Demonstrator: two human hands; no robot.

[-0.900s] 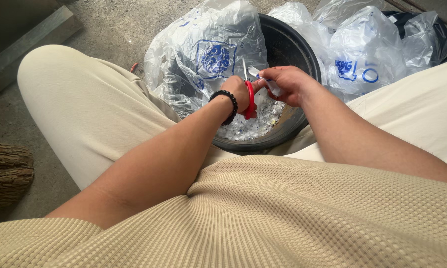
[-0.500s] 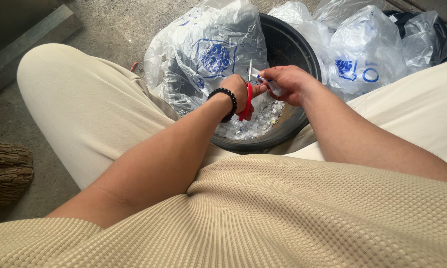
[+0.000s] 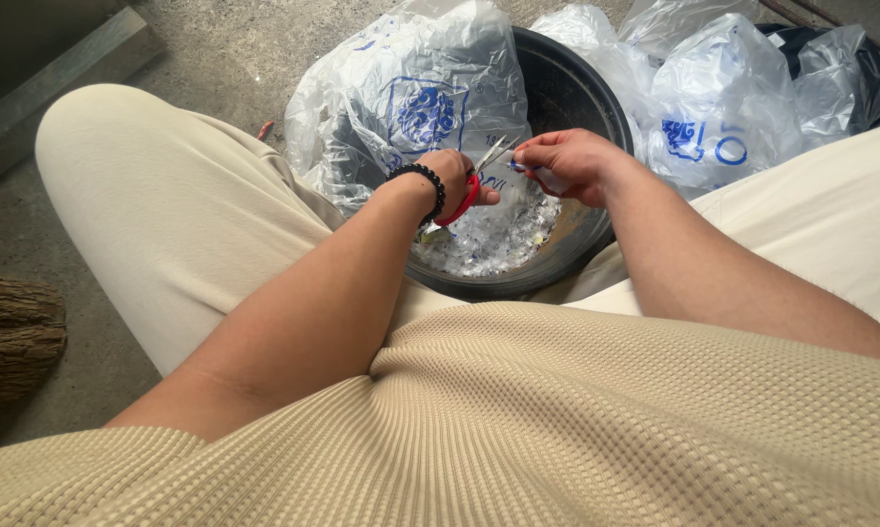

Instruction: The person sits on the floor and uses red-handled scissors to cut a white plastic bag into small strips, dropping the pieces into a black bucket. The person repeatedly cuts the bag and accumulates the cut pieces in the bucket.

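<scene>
Just above the middle of the frame, the left hand [image 3: 448, 176] grips a pair of red-handled scissors [image 3: 467, 188], its fingers threaded through the loops and the blades slightly parted, pointing up and right. The blade tips meet a small scrap of clear plastic [image 3: 530, 172] with a blue mark, pinched between the thumb and fingers of the right hand [image 3: 569, 161] just beside them. A black bead bracelet [image 3: 426, 183] circles the left wrist.

Both hands hover over a round black tub [image 3: 578, 107], whose bottom is covered with small white and clear plastic cuttings [image 3: 489, 239]. Draped over the tub's left rim is a crumpled clear plastic bag [image 3: 410, 98] bearing a square blue printed emblem. More clear bags with blue print [image 3: 718, 98] are heaped at the upper right, touching the tub, with a dark bag behind them.

The tub stands on a grey concrete floor [image 3: 215, 59] between the person's knees in pale beige trousers. A ribbed beige shirt fills the bottom. A rough brown log [image 3: 10, 337] lies at the left edge; a grey beam [image 3: 49, 83] crosses the upper left.
</scene>
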